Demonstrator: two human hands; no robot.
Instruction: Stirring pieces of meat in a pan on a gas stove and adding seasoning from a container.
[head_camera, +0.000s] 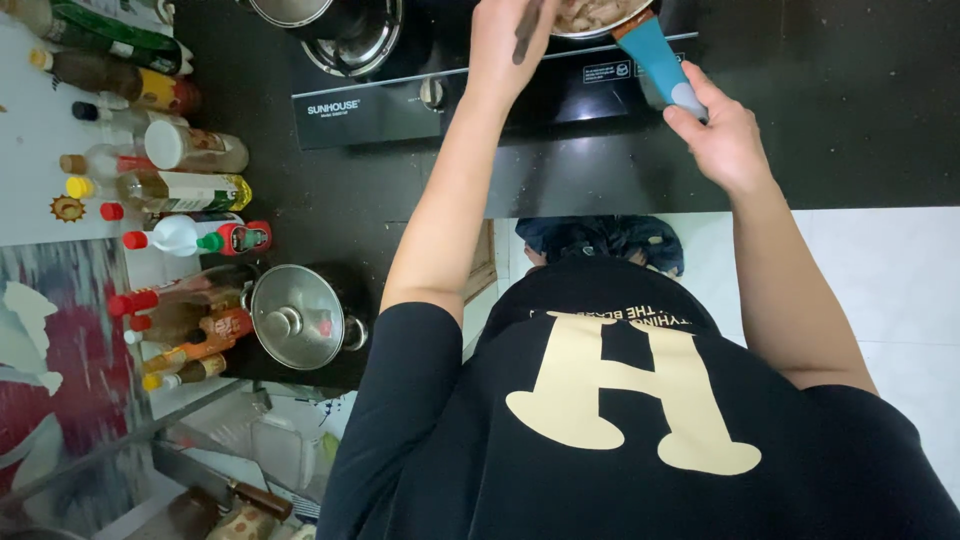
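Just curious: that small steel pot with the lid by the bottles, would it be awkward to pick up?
Probably not: the steel pot has side handles and sits flat, so it is unlikely to tip. Its lid looks loose and might slide. The shiny metal could be slippery.

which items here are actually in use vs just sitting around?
In use: left hand holding a utensil over the pan; right hand gripping the pan's blue handle; cooktop.

Idle: lidded steel pot, bottles along the wall, second pot on the stove.
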